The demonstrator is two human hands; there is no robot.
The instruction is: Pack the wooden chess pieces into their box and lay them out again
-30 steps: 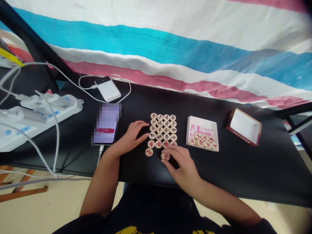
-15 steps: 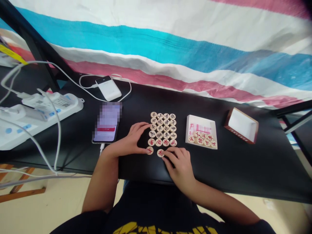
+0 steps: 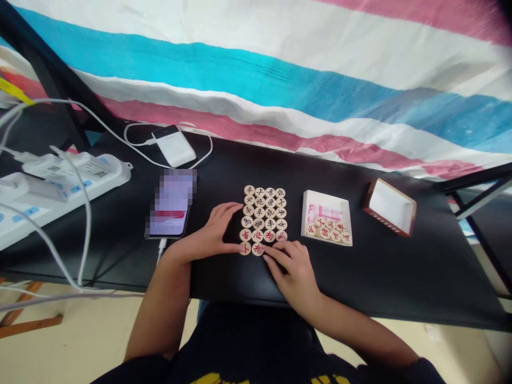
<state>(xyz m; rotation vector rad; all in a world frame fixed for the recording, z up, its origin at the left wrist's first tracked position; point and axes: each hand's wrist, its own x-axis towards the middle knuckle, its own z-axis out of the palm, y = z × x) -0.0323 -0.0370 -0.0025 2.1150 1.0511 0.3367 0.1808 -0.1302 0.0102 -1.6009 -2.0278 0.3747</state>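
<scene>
Wooden xiangqi pieces (image 3: 259, 213) lie face up in close rows of four on the black table, black characters in the upper rows, red ones below. My left hand (image 3: 212, 234) rests along their left side, thumb and index finger spread apart; the thumb tip touches a red-marked piece (image 3: 245, 248) at the lower left corner. Beside that piece lies another red-marked xiangqi piece (image 3: 257, 249), gripped at its right edge by the fingertips of my right hand (image 3: 296, 272). More red pieces (image 3: 325, 233) lie in a white open box (image 3: 340, 207) to the right.
A brown-sided box lid (image 3: 391, 207) with a white inside lies at the far right. On the left are a phone (image 3: 170, 205) with a cable, a white power bank (image 3: 175, 146) and a power strip (image 3: 108, 168) with several cords. A striped sheet (image 3: 256, 69) hangs behind the table.
My right hand has slid the red-marked piece left, closing the gap to the corner piece. My left hand stays at the rows' left side. The whole view has shifted slightly.
</scene>
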